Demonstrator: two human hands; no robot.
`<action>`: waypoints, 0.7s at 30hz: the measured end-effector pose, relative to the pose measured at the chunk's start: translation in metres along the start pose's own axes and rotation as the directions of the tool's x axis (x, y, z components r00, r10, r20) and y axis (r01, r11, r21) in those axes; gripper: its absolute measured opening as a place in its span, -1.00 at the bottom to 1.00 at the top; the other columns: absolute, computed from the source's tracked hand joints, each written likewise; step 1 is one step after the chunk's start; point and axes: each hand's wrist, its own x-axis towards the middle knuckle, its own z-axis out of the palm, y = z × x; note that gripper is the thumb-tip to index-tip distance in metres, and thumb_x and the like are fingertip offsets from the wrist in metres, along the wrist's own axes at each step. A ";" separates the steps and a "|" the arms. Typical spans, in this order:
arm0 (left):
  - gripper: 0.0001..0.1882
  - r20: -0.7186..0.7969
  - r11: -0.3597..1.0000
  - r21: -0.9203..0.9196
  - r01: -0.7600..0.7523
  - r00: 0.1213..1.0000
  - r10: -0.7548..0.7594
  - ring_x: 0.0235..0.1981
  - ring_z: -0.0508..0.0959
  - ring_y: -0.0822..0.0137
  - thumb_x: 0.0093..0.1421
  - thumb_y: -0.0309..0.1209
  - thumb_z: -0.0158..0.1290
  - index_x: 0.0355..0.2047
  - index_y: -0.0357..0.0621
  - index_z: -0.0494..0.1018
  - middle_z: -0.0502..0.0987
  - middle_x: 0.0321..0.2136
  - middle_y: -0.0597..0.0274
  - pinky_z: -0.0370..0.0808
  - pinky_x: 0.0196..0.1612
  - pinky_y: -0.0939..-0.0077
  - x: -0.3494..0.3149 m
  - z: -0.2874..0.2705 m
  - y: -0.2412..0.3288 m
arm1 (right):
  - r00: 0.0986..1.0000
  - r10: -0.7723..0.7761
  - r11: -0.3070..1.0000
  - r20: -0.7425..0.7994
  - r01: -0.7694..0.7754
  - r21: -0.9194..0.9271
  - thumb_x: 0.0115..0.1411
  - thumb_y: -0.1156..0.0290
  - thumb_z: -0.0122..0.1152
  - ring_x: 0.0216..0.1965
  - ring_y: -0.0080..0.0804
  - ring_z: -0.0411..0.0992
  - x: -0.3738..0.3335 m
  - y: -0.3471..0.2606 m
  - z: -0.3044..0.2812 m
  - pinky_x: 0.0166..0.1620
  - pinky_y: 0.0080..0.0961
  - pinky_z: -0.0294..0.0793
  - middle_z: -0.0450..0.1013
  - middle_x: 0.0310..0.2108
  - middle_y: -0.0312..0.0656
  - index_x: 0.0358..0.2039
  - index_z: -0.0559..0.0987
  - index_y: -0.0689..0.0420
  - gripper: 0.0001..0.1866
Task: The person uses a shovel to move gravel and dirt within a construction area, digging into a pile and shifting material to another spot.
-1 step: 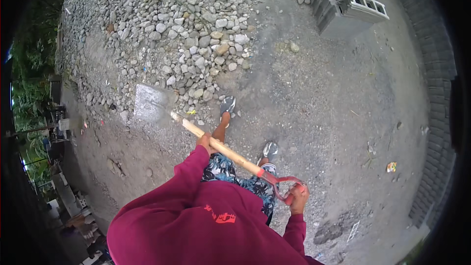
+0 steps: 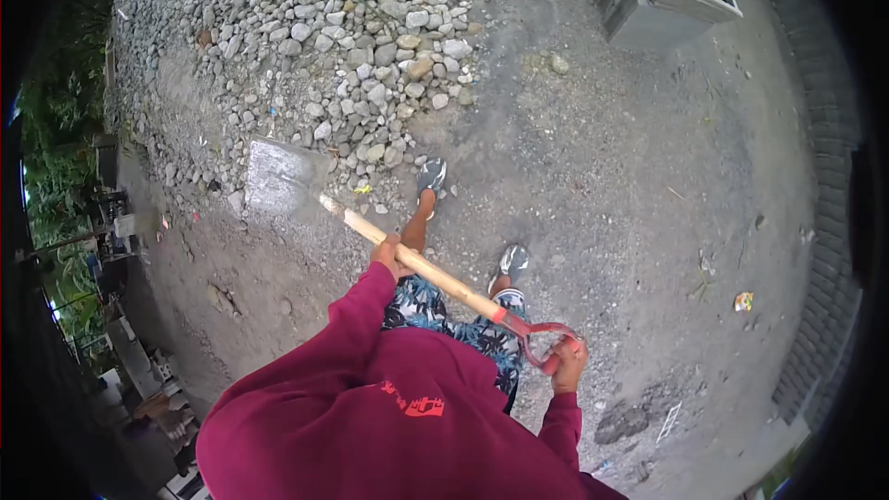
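A shovel slants across my front, with a pale wooden shaft, a red D-shaped handle and a flat grey blade. My left hand is wrapped round the middle of the shaft. At the other end my right hand grips the red handle's crossbar. The blade is at the lower left edge of a heap of grey stones, where gravel meets bare soil. Whether it touches the ground I cannot tell. Both forearms are in maroon sleeves.
My feet in grey shoes stand apart just right of the blade. Concrete blocks are stacked at the far right, and a long row of grey blocks lines the right side. A small colourful wrapper lies on the gravel.
The blade and shaft sit slightly higher in the picture, and the ground near my feet has shifted up a little too. Both hands keep the same hold on the shovel.
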 end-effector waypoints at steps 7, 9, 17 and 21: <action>-0.79 -0.263 0.995 0.058 -0.082 0.960 0.094 -0.67 0.43 0.26 0.09 -0.34 0.05 -0.39 -0.19 0.31 0.38 -0.61 0.18 0.51 -0.59 0.27 0.036 0.021 -0.089 | 0.932 0.231 0.971 -0.278 -0.238 0.008 0.00 0.45 0.21 -0.79 -0.54 0.26 -0.079 0.035 -0.116 -0.72 -0.58 0.30 0.32 -0.73 -0.29 -0.49 0.47 0.17 -0.89; -0.82 -0.262 0.994 0.043 0.096 0.962 -0.081 -0.67 0.44 0.26 0.11 -0.35 0.06 -0.41 -0.19 0.33 0.39 -0.61 0.19 0.51 -0.60 0.26 0.059 0.060 -0.157 | 0.865 0.233 0.971 -0.444 -0.235 0.052 0.04 0.41 0.20 -0.81 -0.56 0.26 -0.107 0.035 -0.153 -0.74 -0.64 0.28 0.31 -0.74 -0.30 -0.49 0.48 0.18 -0.88; -0.75 0.040 0.835 -0.022 0.550 0.835 -0.549 -0.64 0.49 0.17 0.03 -0.37 0.11 -0.35 -0.22 0.32 0.42 -0.55 0.10 0.54 -0.58 0.16 0.146 0.136 -0.382 | 0.719 -0.067 0.876 -0.692 -0.289 -0.385 0.13 0.30 0.00 -0.80 -0.74 0.06 -0.118 -0.024 -0.180 -0.76 -0.76 0.05 0.11 -0.76 -0.47 -0.38 0.56 0.15 -0.77; -0.79 -0.009 0.896 -0.035 0.442 0.897 -0.443 -0.65 0.45 0.19 0.03 -0.42 0.10 -0.38 -0.19 0.32 0.37 -0.60 0.13 0.47 -0.59 0.12 0.240 0.095 -0.328 | 0.698 0.074 0.883 -0.712 -0.377 -0.279 0.16 0.31 -0.02 -0.79 -0.74 0.10 -0.052 0.026 -0.091 -0.77 -0.75 0.07 0.09 -0.76 -0.49 -0.28 0.56 0.13 -0.76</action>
